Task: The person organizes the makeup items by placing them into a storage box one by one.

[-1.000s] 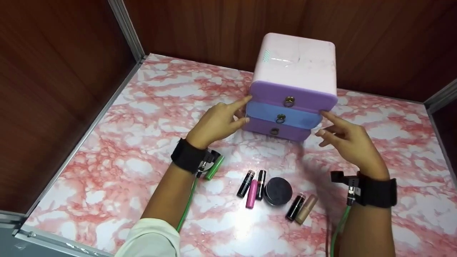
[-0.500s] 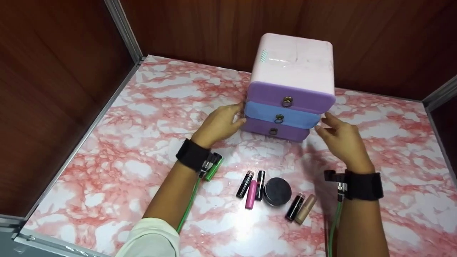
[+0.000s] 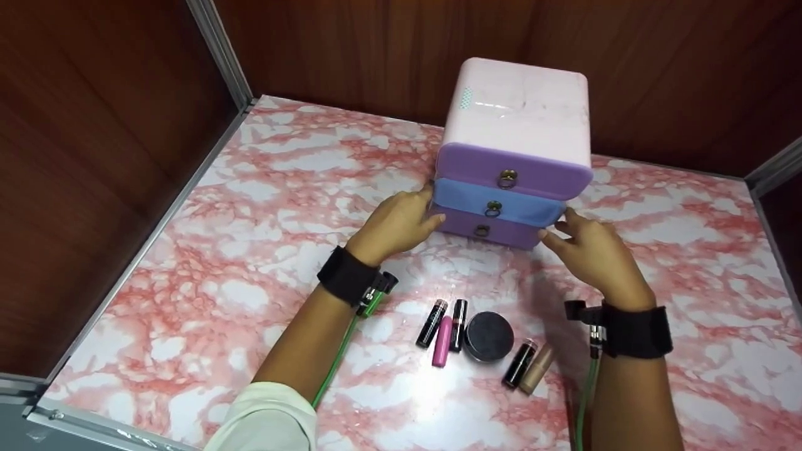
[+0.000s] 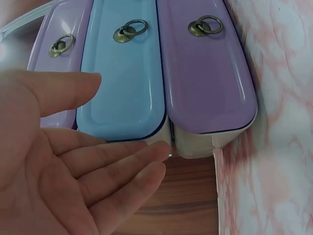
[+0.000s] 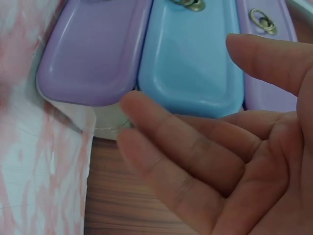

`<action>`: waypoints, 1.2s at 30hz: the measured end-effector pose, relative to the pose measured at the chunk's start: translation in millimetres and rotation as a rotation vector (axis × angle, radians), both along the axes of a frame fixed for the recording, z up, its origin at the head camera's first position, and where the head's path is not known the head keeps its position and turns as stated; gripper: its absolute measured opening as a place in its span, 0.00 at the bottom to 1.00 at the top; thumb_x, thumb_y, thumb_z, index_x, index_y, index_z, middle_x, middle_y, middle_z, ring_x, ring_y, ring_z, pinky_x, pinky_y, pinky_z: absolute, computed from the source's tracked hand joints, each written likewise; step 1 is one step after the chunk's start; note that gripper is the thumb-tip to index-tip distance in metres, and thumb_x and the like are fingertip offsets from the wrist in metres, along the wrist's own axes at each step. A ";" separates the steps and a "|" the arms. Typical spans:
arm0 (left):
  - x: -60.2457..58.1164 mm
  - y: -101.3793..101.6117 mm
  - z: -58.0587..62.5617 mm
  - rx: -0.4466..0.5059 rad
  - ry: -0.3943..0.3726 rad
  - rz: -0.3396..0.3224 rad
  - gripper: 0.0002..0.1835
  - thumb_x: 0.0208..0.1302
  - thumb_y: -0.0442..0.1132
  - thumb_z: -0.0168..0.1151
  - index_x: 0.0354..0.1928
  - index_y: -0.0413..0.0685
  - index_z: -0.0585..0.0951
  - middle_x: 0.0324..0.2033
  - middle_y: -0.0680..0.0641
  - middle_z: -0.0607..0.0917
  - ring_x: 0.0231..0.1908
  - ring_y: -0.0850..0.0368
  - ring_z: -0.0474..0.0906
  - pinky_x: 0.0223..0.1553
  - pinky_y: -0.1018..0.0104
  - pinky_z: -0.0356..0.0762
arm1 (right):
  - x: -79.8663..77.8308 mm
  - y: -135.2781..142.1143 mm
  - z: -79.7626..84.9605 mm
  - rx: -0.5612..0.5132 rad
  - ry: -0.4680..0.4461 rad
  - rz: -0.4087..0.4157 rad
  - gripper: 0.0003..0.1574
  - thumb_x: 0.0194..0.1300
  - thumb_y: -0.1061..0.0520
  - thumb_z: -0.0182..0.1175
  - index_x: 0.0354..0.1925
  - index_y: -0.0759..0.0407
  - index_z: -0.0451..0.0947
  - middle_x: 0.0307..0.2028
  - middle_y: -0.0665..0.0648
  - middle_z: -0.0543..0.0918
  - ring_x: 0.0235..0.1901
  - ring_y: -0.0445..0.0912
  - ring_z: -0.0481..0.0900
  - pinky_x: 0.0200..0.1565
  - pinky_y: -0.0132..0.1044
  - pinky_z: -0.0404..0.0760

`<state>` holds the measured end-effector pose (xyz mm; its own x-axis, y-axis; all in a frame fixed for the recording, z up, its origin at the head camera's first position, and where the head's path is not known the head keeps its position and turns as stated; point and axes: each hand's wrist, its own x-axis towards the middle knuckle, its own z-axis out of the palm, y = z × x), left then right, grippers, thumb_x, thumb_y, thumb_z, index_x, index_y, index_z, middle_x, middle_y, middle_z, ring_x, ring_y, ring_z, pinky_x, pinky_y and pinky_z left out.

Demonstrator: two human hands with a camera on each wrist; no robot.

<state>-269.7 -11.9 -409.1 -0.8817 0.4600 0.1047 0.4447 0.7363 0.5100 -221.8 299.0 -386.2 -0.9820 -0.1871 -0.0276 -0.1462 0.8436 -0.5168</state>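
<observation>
A small drawer box (image 3: 520, 113) with a pale pink top stands at the back, its three drawers closed. The top drawer (image 3: 476, 164) is purple, the middle drawer (image 3: 463, 195) blue and the bottom drawer (image 3: 460, 225) purple, each with a brass ring pull. My left hand (image 3: 398, 225) is at the box's left side, fingertips at the blue drawer's edge. On the opposite side, my right hand (image 3: 592, 250) has its fingertips by the blue and bottom drawers' ends. In both wrist views the fingers lie extended beside the drawer fronts, thumbs in front of them.
In front of the box lie black lipstick tubes (image 3: 432, 323), a pink tube (image 3: 442, 341), a round black jar (image 3: 489, 336) and a tan tube (image 3: 537, 369). A green tube (image 3: 374, 303) is partly behind the left wrist strap. Wood panels (image 3: 376, 56) enclose the marbled table (image 3: 250, 250).
Both hands have moved down from the top drawer's lower corners to the sides of the blue and bottom drawers. The right hand has also come inward. The box and tubes stay in place.
</observation>
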 end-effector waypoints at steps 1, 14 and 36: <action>0.7 0.8 0.3 -0.001 0.008 -0.001 0.33 0.70 0.49 0.58 0.69 0.35 0.65 0.54 0.38 0.81 0.53 0.47 0.78 0.53 0.58 0.74 | 0.8 -1.1 1.4 0.006 -0.018 -0.001 0.54 0.65 0.26 0.48 0.74 0.59 0.54 0.58 0.68 0.76 0.58 0.65 0.72 0.57 0.64 0.65; 3.1 -1.1 3.4 0.046 0.018 -0.020 0.31 0.70 0.49 0.58 0.67 0.37 0.67 0.45 0.41 0.84 0.47 0.49 0.81 0.48 0.58 0.76 | 5.4 1.9 5.1 -0.039 0.073 -0.011 0.43 0.68 0.32 0.52 0.70 0.56 0.66 0.51 0.65 0.82 0.52 0.61 0.78 0.51 0.60 0.72; 5.5 -4.2 9.6 0.072 -0.003 0.002 0.28 0.69 0.49 0.58 0.64 0.40 0.72 0.25 0.50 0.75 0.28 0.56 0.73 0.35 0.62 0.72 | 6.8 6.4 6.1 -0.131 0.181 -0.078 0.25 0.70 0.45 0.57 0.54 0.61 0.81 0.43 0.59 0.86 0.45 0.54 0.83 0.45 0.52 0.77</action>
<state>-264.2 -16.1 -399.6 -0.8829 0.4499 0.1344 0.4417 0.6987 0.5629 -215.1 305.4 -380.1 -0.9803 -0.1005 0.1698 -0.1832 0.7832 -0.5941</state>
